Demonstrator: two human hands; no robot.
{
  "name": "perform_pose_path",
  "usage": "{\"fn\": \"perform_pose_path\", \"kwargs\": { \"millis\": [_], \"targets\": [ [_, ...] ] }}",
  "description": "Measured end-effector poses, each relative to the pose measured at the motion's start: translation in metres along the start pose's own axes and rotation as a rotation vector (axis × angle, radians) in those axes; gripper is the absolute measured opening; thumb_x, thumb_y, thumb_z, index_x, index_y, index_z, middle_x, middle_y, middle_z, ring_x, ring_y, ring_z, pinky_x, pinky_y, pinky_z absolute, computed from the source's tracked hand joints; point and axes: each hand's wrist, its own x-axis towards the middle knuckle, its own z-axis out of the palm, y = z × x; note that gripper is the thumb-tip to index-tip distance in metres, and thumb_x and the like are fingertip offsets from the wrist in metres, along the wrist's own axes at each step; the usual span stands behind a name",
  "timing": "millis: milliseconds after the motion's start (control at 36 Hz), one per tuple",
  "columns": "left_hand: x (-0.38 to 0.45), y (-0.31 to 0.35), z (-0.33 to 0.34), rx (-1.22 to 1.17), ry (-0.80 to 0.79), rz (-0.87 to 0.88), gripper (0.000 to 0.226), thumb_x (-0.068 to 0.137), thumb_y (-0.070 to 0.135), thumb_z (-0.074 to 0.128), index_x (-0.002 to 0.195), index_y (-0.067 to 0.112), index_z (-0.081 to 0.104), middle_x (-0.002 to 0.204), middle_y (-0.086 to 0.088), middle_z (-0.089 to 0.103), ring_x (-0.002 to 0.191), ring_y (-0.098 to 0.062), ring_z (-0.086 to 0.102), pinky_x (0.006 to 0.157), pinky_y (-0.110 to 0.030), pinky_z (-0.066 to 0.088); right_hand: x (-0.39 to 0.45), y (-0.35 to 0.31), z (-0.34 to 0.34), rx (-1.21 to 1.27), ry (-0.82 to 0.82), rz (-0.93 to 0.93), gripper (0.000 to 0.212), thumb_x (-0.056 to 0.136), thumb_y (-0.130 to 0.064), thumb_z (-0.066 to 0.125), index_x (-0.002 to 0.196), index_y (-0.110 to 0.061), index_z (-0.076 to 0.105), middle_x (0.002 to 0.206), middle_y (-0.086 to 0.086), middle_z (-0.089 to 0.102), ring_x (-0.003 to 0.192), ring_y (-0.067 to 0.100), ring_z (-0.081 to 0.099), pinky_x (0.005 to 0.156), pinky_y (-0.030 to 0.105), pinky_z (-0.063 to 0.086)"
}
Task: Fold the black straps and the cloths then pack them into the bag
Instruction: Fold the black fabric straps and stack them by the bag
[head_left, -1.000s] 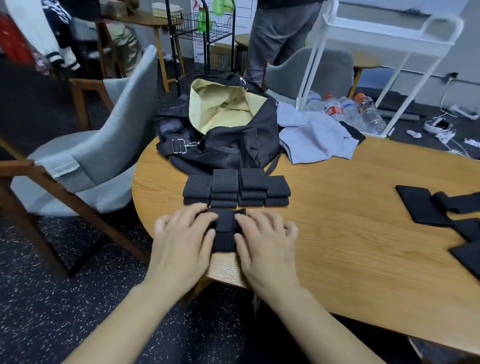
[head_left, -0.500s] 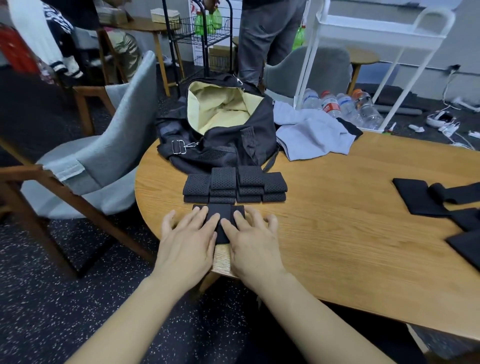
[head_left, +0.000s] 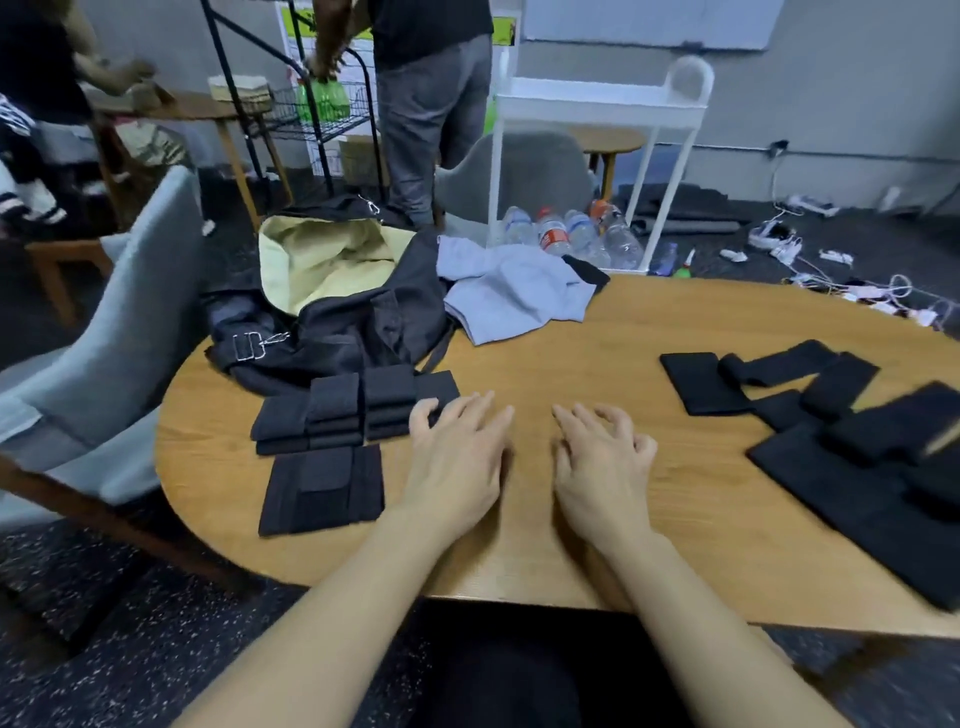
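Observation:
A black bag with a yellow lining lies open at the table's far left. In front of it sit several folded black straps in a row, and one more folded strap lies nearer the table edge. A grey cloth is crumpled to the right of the bag. Unfolded black straps are spread at the right. My left hand and my right hand hover over bare wood, fingers relaxed, holding nothing. The left fingertips are next to the row's right end.
The round wooden table fills the middle. A grey chair stands at its left. Behind are a white cart, water bottles on the floor, a wire rack, cables, and people standing.
Both hands have let go of the folded strap and moved right to the middle of the table. The view has swung right, showing more of the unfolded straps.

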Motion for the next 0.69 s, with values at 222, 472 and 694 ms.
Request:
{"fn": "perform_pose_path", "kwargs": {
  "millis": [222, 472, 694],
  "targets": [
    [0.058, 0.054, 0.033, -0.002, -0.134, 0.149, 0.043, 0.105, 0.031, 0.031, 0.147, 0.030, 0.039, 0.158, 0.005, 0.031, 0.144, -0.014, 0.026, 0.109, -0.040, 0.005, 0.011, 0.095, -0.022, -0.151, 0.050, 0.248, 0.034, 0.094, -0.018, 0.051, 0.128, -0.020, 0.060, 0.125, 0.001, 0.062, 0.130, 0.029, 0.041, 0.090, 0.041, 0.019],
    [0.128, 0.093, 0.062, 0.009, -0.242, 0.251, 0.045, 0.106, 0.036, 0.028, 0.150, 0.029, 0.034, 0.161, 0.005, 0.025, 0.146, -0.013, 0.020, 0.114, -0.043, 0.006, 0.047, 0.160, -0.027, -0.266, 0.166, 0.350, 0.028, 0.082, -0.012, 0.070, 0.110, -0.011, 0.070, 0.102, 0.007, 0.071, 0.113, 0.037, 0.058, 0.085, 0.043, 0.024],
    [0.192, 0.130, 0.097, -0.029, -0.277, 0.415, 0.060, 0.098, 0.004, 0.033, 0.154, 0.026, 0.024, 0.164, 0.006, 0.011, 0.150, -0.010, 0.005, 0.113, -0.033, 0.001, 0.073, 0.173, -0.022, -0.329, -0.065, 0.346, 0.018, 0.090, -0.015, 0.050, 0.099, -0.019, 0.064, 0.108, -0.002, 0.064, 0.124, 0.031, 0.043, 0.092, 0.042, 0.017]
  ]
}}
